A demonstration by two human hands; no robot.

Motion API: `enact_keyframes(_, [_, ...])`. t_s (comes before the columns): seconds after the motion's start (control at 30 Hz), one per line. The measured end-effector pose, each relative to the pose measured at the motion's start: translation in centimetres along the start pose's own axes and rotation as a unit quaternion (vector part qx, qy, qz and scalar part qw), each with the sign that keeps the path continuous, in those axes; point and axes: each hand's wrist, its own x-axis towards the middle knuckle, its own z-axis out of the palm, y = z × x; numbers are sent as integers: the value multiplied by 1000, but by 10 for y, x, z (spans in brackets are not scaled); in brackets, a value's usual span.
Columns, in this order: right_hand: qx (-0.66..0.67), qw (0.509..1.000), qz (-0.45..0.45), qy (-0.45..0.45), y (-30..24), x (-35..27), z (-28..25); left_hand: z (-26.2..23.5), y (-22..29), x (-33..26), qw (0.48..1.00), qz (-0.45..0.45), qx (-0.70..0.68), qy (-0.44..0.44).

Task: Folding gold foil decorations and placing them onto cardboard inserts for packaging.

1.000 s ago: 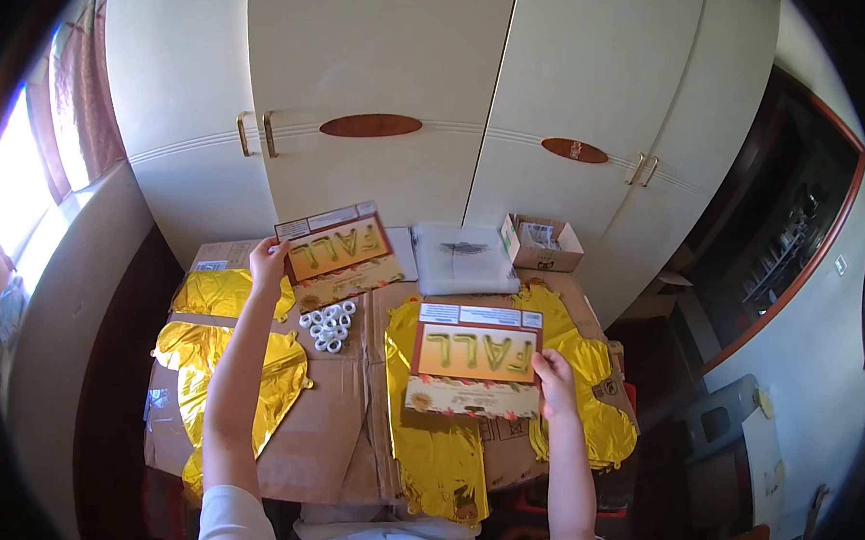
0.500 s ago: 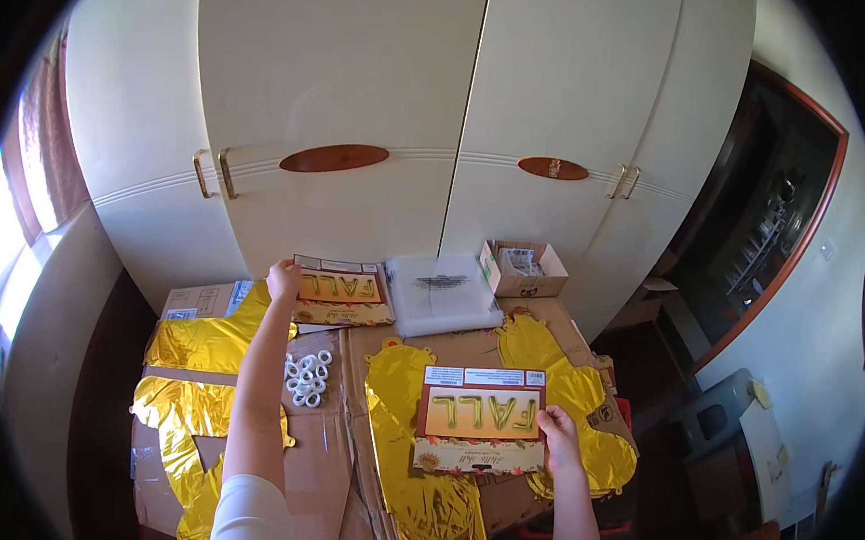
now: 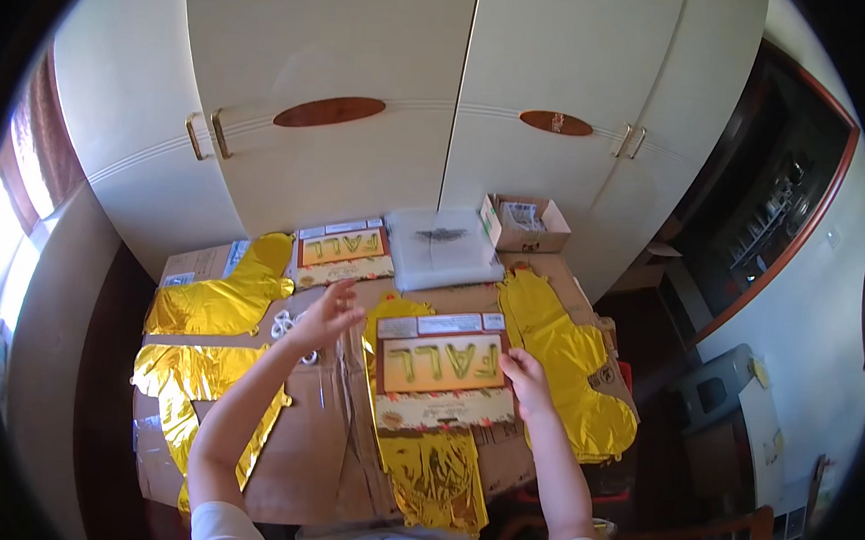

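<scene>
- Left hand (image 3: 328,318) has moved off the orange-and-cream rectangular cardboard package (image 3: 344,254); grip empty, fingers parted.
- Done: this package lies flat at the rear of the brown cardboard-covered table (image 3: 299,457).
- Not set down: matching package (image 3: 443,367), right edge gripped by the right hand (image 3: 527,380), above a flat gold foil balloon (image 3: 433,473).

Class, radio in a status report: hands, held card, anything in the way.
Left hand open, empty. Right hand gripping held card by its right edge. Card hiding part of yellow foil. Left forearm partly blocking white rings.
</scene>
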Motion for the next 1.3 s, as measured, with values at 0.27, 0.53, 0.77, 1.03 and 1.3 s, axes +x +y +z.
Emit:
enact_keyframes(0.27, [-129, 990, -39, -46, 20, 18, 24, 49, 46, -78, 966, -122, -221, 55])
enact_keyframes(0.53, [-413, 900, -135, -44, 44, 11, 18, 63, -3, -90, 995, -42, 7, 93])
enact_keyframes(0.77, [-528, 830, -178, -27, 47, 6, 17, 74, 20, -92, 975, -21, 200, 93])
enact_keyframes(1.03, [-577, 771, -268, -1, 58, -3, 21, 85, 5, -99, 907, 47, 395, 141])
enact_keyframes(1.3, [-569, 774, -278, 0, 59, -7, 22, 95, 24, -101, 871, 192, 451, -21])
